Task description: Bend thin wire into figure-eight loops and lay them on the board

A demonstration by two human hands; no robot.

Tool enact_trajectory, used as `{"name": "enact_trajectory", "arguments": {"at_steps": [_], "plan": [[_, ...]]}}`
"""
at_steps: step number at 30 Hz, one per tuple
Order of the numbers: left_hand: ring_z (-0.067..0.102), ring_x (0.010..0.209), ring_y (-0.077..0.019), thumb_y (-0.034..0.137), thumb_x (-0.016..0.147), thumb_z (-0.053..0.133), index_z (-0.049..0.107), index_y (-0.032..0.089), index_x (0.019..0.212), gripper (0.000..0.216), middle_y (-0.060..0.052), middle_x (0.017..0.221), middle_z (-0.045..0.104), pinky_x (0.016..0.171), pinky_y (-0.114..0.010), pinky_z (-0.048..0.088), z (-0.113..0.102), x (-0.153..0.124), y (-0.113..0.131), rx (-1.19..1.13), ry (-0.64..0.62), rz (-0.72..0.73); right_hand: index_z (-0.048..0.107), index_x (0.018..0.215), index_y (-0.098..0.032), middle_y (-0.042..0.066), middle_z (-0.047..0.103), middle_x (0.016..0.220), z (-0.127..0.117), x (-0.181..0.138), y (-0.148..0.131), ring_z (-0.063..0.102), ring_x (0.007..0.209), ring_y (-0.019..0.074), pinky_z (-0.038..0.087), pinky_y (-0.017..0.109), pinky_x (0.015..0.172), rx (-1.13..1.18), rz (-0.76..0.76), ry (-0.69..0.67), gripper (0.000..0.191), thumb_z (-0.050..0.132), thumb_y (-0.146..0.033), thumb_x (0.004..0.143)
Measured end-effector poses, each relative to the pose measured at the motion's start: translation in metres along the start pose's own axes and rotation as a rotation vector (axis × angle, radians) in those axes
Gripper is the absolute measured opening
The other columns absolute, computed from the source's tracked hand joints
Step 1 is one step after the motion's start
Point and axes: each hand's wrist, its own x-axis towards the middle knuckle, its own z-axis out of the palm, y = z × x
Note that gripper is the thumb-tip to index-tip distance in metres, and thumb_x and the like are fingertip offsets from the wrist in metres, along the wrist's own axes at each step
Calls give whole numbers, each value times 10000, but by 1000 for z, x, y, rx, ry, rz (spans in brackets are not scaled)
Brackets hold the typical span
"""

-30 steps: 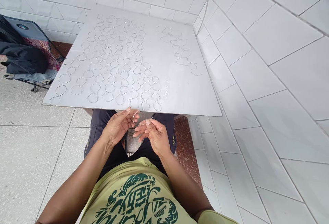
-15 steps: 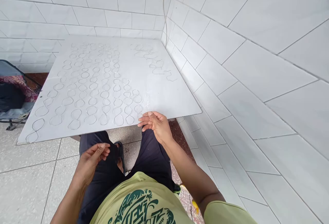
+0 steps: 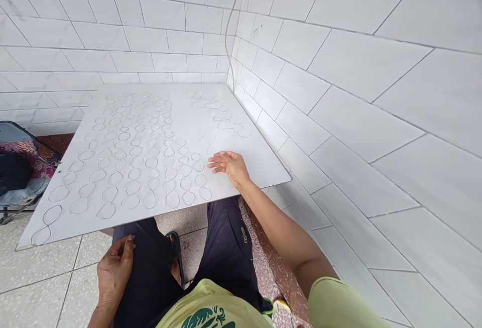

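White board [image 3: 263,170] | curved wire [image 3: 214,140] beside right hand [image 3: 230,167], grip unclear | left hand [image 3: 115,270] curled, well apart

Bare board [image 3: 263,170] is leaving my right hand [image 3: 230,165] room on its right, toward the tiled wall [image 3: 339,107]. Rows of wire loops [image 3: 152,190] are blocking its left, and a bent wire [image 3: 214,140] is showing just past my hand.

The farthest wire loops [image 3: 134,98] look blurred.
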Motion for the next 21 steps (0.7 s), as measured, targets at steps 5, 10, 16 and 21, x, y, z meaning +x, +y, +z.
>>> {"name": "enact_trajectory", "arguments": {"at_steps": [5,10,16,21], "plan": [[679,680,-229,576,905,523,766,213,1064,465,-70,855,791,667,-313,490,5,-1,6,88,13,12,642,867,-136,157,792,905,7,44,-9,781,716,219,624,310,585,-22,7,27,239,520,-200,1062],[672,687,-226,548,910,524,767,226,1068,433,-70,914,790,655,-306,473,7,-2,11,128,7,7,612,903,-141,153,786,915,21,100,-16,777,726,207,647,326,652,-37,28,63,200,499,-173,1065],[688,715,-238,566,918,513,759,223,1081,452,-81,945,795,637,-303,473,10,-2,11,144,5,-4,579,961,-131,119,751,804,41,180,-29,764,678,196,653,320,650,-24,62,137,147,472,-102,1057],[706,706,-238,565,914,537,756,224,1057,431,-77,933,805,617,-297,487,14,1,5,126,24,-22,572,1029,-93,112,726,763,54,233,-34,753,660,185,657,307,675,-1,98,149,139,447,-31,1035]]}}
